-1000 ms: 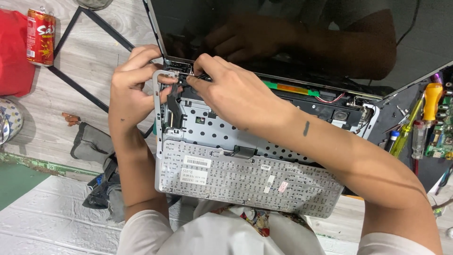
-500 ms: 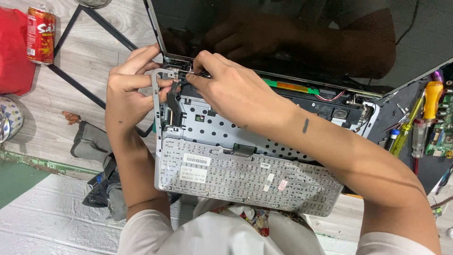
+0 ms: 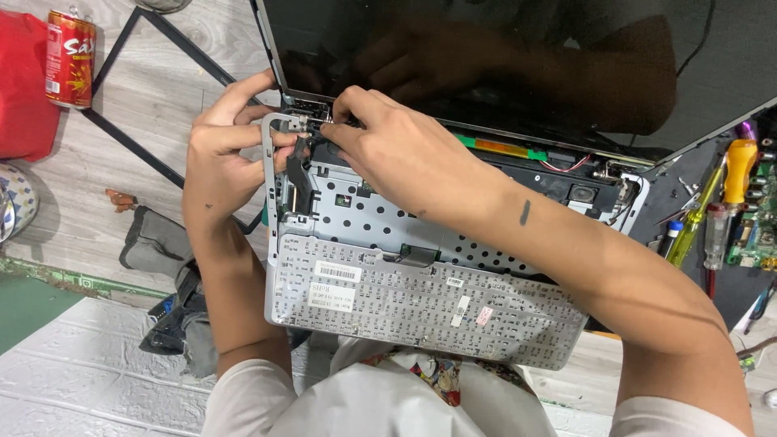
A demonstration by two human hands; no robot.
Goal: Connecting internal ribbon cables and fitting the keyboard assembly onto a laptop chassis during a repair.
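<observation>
Laptop open and stripped, sitting on the person's lap. The keyboard is flipped face-down over the near edge of the base, metal backing and stickers up. Screen is tilted back, dark, reflecting the hands.

Both hands are at the far left corner of the base, by the hinge. Left hand pinches the grey frame corner between thumb and fingers, a real grasp on the frame edge. Right hand reaches across, fingertips bunched on something small at the hinge bracket; fingers are closed, but I can't tell what they hold, it's hidden under them. A black strip, cable or flex, runs down just below that corner.

Risks as I see them:
- The frame corner is thin plastic. Prying while the left hand pulls outward could snap it or its clips.
- The black strip is right under the fingers. A slip could tear it or unseat its connector.
- The keyboard is loose on the near edge, with only lap support. Any shift of the base and it could slide off and strain its ribbon.
- The screen is leaning back on a hinge being worked on and could drop.

Screwdrivers lie off the right edge, a red can far left on the floor.
</observation>
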